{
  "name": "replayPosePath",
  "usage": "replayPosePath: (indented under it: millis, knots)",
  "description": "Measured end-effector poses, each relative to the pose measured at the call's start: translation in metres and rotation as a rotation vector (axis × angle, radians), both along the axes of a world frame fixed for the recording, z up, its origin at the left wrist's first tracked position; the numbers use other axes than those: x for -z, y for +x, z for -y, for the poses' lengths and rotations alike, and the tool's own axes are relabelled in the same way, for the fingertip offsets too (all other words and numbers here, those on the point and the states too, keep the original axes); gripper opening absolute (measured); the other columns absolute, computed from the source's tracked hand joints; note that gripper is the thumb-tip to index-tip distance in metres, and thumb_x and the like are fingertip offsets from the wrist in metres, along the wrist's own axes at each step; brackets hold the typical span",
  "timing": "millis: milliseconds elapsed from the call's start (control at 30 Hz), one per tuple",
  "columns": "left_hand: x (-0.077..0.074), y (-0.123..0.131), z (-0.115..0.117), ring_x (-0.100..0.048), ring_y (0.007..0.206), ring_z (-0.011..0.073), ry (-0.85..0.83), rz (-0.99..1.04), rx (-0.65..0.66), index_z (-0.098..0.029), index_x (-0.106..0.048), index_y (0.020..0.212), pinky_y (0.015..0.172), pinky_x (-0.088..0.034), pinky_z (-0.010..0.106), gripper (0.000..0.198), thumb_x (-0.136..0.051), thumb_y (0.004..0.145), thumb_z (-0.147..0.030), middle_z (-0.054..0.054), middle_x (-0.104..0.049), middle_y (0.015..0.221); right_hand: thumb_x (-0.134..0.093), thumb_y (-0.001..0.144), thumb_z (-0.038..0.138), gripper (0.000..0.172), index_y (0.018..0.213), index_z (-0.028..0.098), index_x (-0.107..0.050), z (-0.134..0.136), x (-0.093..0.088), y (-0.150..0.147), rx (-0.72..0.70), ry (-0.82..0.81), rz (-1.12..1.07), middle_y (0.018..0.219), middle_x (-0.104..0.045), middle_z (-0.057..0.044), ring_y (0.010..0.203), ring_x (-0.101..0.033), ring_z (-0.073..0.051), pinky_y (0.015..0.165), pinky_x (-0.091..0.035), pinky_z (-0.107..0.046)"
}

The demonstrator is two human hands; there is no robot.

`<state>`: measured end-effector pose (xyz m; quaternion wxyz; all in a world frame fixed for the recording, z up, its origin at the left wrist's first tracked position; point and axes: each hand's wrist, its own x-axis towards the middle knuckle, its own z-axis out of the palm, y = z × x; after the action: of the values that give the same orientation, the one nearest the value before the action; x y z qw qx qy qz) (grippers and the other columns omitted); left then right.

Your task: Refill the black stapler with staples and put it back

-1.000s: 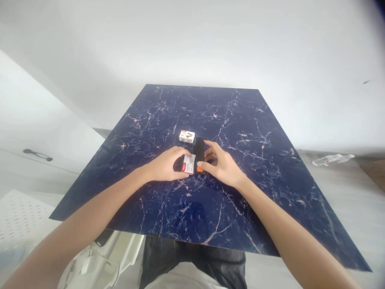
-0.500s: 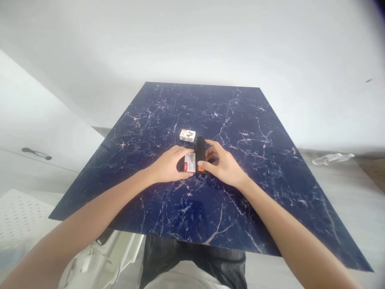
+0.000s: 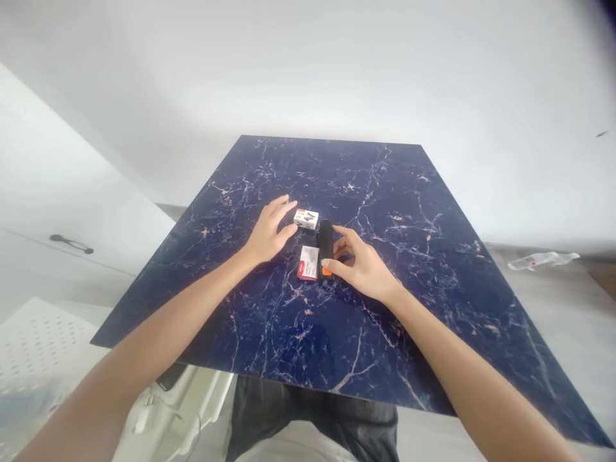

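Note:
My right hand is closed around the right side of a black stapler with an orange patch, which stands on the table; its thumb presses near the orange end. Close against the stapler's left side lies a flat red-and-white box. Behind that sits a smaller white box with red print and a dark picture on its top. My left hand is open at the left of the small white box, its fingers apart and its thumb close to the box's near-left corner. Whether the thumb touches it, I cannot tell.
All of this is on a dark blue marble-patterned table. Left of its near edge stands a white plastic chair or cart. A clear plastic bottle lies beyond the right edge. A white wall rises behind.
My left hand has let go of the red-and-white box, opened, and moved up and left to beside the small white box. My right hand keeps its hold on the stapler. The view has shifted slightly.

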<state>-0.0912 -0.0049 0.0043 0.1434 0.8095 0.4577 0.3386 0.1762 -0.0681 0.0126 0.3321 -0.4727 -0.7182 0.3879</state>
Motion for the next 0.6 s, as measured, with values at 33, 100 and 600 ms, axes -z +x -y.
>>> replayPosePath:
  millis: [33, 100, 600]
  knots:
    - [0.002, 0.001, -0.007, -0.033, 0.155, 0.0343, -0.030, -0.036, 0.000, -0.024, -0.051, 0.151, 0.126, -0.027, 0.060, 0.053, -0.051, 0.104, -0.049, 0.012, -0.042, 0.166, -0.077, 0.086, 0.046, 0.075, 0.150, 0.024, -0.045, 0.000, 0.000, 0.000, 0.000, -0.001, -0.001, 0.108, -0.071, -0.008, 0.093, -0.071, -0.026, 0.084, -0.063, -0.046]
    - [0.004, 0.004, -0.014, -0.042, 0.148, 0.0342, -0.065, -0.079, 0.023, -0.021, -0.057, 0.146, 0.124, -0.031, 0.059, 0.049, -0.053, 0.104, -0.045, 0.013, -0.054, 0.157, -0.077, 0.087, 0.045, 0.074, 0.150, 0.023, -0.045, 0.000, 0.000, -0.001, 0.001, -0.003, -0.005, 0.108, -0.070, -0.008, 0.092, -0.071, -0.025, 0.084, -0.063, -0.046]
    - [0.001, 0.001, 0.005, -0.037, 0.150, 0.0373, 0.007, -0.170, 0.284, -0.023, -0.067, 0.133, 0.122, -0.035, 0.062, 0.047, -0.048, 0.105, -0.056, 0.015, -0.040, 0.162, -0.076, 0.088, 0.044, 0.072, 0.150, 0.025, -0.045, 0.001, 0.001, 0.001, -0.010, 0.007, -0.020, 0.107, -0.071, -0.007, 0.092, -0.072, -0.025, 0.086, -0.063, -0.046]
